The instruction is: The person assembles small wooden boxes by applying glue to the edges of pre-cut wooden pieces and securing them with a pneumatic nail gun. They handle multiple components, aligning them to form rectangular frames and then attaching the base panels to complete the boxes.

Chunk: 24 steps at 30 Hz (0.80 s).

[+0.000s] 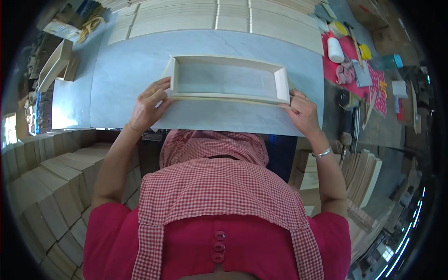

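A pale wooden rectangular frame, open in the middle, lies on a grey tabletop. My left hand grips the frame's near left corner, fingers curled over the end piece. At the near right corner my right hand holds the frame's end, a bracelet on that wrist. Both forearms reach up from my red top and checked scarf.
Stacks of pale wooden boards lie beyond the table. More wooden blocks are piled at lower left and planks at right. A red mat at the right holds a white bottle, yellow lids and tools. A small wooden box sits at the left.
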Each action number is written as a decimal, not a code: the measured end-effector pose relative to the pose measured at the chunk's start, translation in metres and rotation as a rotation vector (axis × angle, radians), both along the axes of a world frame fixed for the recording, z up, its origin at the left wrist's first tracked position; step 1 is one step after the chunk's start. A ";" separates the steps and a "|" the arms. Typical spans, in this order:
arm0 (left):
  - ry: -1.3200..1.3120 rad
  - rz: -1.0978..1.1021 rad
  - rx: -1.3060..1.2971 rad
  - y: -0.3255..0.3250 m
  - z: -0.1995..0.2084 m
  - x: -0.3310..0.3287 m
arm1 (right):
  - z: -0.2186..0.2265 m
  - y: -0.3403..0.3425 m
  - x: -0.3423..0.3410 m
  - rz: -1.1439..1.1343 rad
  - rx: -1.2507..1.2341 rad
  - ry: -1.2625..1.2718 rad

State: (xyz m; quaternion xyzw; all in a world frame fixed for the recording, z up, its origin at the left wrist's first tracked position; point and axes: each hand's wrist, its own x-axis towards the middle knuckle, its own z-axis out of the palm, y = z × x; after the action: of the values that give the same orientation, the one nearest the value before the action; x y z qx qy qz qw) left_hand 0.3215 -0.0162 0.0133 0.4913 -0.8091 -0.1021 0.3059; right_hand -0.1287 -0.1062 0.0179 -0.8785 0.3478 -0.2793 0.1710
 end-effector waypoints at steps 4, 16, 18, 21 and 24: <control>-0.073 0.008 -0.066 0.001 -0.018 0.006 | -0.009 -0.002 -0.008 0.017 -0.090 0.060; 0.539 0.318 0.468 -0.029 -0.028 0.018 | -0.023 -0.009 0.004 -0.114 0.385 -0.384; 0.798 0.420 0.467 -0.038 -0.025 0.003 | -0.025 -0.011 0.021 -0.205 0.205 -0.396; 1.071 0.454 0.437 -0.045 -0.014 -0.019 | -0.002 -0.018 0.019 -0.270 -0.028 -0.141; 0.833 0.542 0.383 -0.049 0.002 -0.030 | 0.021 -0.030 0.035 -0.318 0.021 -0.210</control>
State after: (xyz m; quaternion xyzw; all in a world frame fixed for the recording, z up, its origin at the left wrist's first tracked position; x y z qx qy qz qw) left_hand 0.2914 -0.0655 0.0149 0.6477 -0.4301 -0.3518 0.5213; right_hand -0.0933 -0.1360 0.0392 -0.7765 0.4655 -0.3896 0.1690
